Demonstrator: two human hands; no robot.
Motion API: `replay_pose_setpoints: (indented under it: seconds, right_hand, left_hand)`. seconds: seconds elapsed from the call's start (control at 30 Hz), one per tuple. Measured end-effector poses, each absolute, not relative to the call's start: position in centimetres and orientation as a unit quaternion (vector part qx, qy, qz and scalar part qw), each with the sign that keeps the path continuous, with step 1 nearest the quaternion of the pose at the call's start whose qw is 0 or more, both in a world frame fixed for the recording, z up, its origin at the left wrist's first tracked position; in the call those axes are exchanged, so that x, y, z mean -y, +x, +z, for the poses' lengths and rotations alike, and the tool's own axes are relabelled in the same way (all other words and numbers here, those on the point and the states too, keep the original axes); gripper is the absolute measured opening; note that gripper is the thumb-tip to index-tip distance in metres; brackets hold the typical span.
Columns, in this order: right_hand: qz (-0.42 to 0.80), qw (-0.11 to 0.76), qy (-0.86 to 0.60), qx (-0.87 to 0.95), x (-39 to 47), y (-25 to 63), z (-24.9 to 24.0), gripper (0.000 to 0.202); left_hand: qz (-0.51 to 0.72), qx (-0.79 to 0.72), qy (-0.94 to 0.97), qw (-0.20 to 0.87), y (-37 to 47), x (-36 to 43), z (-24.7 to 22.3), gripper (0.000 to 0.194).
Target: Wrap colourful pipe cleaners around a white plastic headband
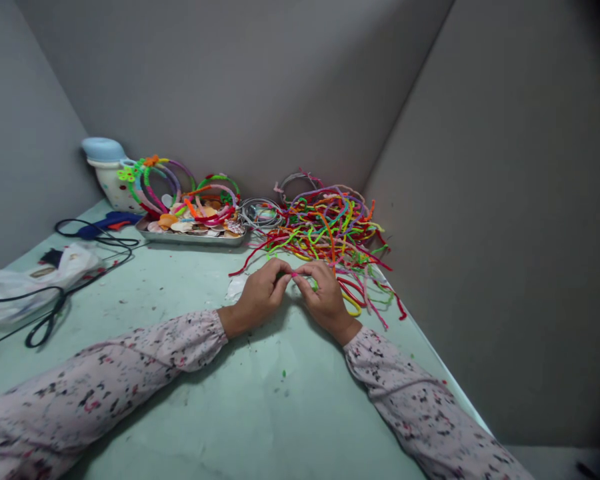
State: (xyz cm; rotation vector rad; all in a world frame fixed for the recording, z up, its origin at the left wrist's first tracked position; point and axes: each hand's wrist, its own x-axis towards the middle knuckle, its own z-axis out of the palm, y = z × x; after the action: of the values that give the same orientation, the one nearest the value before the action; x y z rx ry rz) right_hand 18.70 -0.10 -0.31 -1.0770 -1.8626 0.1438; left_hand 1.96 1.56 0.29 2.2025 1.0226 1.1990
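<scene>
My left hand [264, 293] and my right hand [325, 297] meet fingertip to fingertip over the table. Between their pinched thumbs and forefingers is a small bright pink piece [294, 274], which looks like fuzzy pipe cleaner; most of it is hidden by the fingers. Just beyond the hands spreads a tangled heap of pipe cleaners [325, 227] in red, green, yellow, purple and pink. Red and yellow loops [351, 301] lie beside my right hand, partly covered by it. A crumpled clear scrap [236, 287] rests by my left hand.
A metal tray [195, 239] holds round scraps and pipe-cleaner-wrapped hoops [163, 187]. Behind it stands a white bottle with a blue lid [104, 150]. Coiled wire [261, 212] lies right of the tray. A plastic bag [70, 267] and black cable [63, 293] occupy the left. Walls enclose the table.
</scene>
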Motion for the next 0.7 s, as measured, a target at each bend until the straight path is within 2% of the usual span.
replay_pose_setpoints:
  seconds: [0.7]
  right_hand:
    - [0.086,0.466,-0.438,0.764,-0.13,18.94,-0.91,0.01]
  left_hand:
    - [0.428,-0.362,0.799,0.218,2.02,-1.63,0.0,0.01]
